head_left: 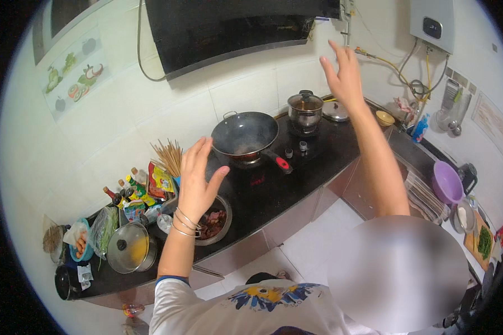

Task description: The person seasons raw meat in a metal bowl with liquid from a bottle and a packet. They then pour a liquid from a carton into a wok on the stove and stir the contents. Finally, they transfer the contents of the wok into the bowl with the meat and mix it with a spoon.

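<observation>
My left hand point(198, 177) is raised over the counter, fingers extended and thumb apart, with thin bangles on its wrist. Nothing is in it. Beneath and beside that wrist is a metal bowl point(227, 228) of dark red meat pieces point(211, 224), partly hidden by my arm. Higher up, at the right end of the range hood point(235, 36), my right hand point(345, 78) is lifted with fingers spread, also holding nothing. Between my hands, a dark wok point(229, 127) with a red and black handle point(283, 163) sits on the stove, looking hazy inside. A lidded steel pot point(305, 118) stands on the burner to its right.
Chopsticks point(169, 159), sauce bottles point(134, 187), a glass-lidded pan point(123, 259) and a blue basket point(84, 255) of eggs crowd the left counter. At right are a purple basin point(448, 181) and a cutting board point(471, 243) with chopped greens. A water heater point(432, 14) hangs above.
</observation>
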The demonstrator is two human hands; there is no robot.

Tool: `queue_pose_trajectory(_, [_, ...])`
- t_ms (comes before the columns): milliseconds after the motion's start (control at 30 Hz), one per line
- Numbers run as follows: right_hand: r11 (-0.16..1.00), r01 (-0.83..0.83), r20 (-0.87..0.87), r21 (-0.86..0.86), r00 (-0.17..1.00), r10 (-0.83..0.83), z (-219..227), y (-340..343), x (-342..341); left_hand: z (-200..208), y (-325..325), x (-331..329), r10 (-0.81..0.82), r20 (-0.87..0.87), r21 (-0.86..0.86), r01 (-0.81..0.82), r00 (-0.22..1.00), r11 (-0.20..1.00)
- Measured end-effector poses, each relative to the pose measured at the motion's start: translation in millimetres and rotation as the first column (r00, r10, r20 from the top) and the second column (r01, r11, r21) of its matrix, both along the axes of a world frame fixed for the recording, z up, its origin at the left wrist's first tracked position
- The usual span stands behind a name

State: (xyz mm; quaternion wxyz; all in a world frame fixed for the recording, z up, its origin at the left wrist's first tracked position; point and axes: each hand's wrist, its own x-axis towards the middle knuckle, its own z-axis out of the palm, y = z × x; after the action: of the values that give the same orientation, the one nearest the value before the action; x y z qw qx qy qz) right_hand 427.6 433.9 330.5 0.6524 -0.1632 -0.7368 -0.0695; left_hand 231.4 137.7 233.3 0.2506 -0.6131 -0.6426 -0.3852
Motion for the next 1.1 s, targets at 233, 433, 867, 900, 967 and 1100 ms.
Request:
queue_pose_trajectory(233, [0.954,0.165,-0.171,0.251,0.977,-0.125,96,152,-52,22,103,24,0.051,-0.022,-0.009,-0.052,0.998,0.999])
queue_pose_trajectory(433, [0.992,0.110,-0.116,0.065,0.988,-0.102,167,217,-99,41,161,47,0.242,-0.067,-0.009,-0.243,0.968,0.970])
queue_pose_trajectory(867, [0.994,-0.064,-0.034,0.090,0.997,0.067,255,311,-181,62,301,106,0.634,0.008,0.055,-0.634,0.773,0.771])
queue_pose_trajectory(900, [0.992,-0.072,-0.052,0.100,0.996,0.077,256,315,-185,63,308,109,0.646,0.008,0.056,-0.645,0.763,0.762])
queue_pose_trajectory(967, [0.990,-0.089,-0.069,0.112,0.993,0.097,254,320,-189,63,319,113,0.664,0.013,0.060,-0.664,0.747,0.745])
queue_pose_trajectory(1100, [0.982,-0.146,-0.097,0.121,0.983,0.158,250,326,-194,57,332,117,0.687,0.031,0.070,-0.687,0.726,0.723])
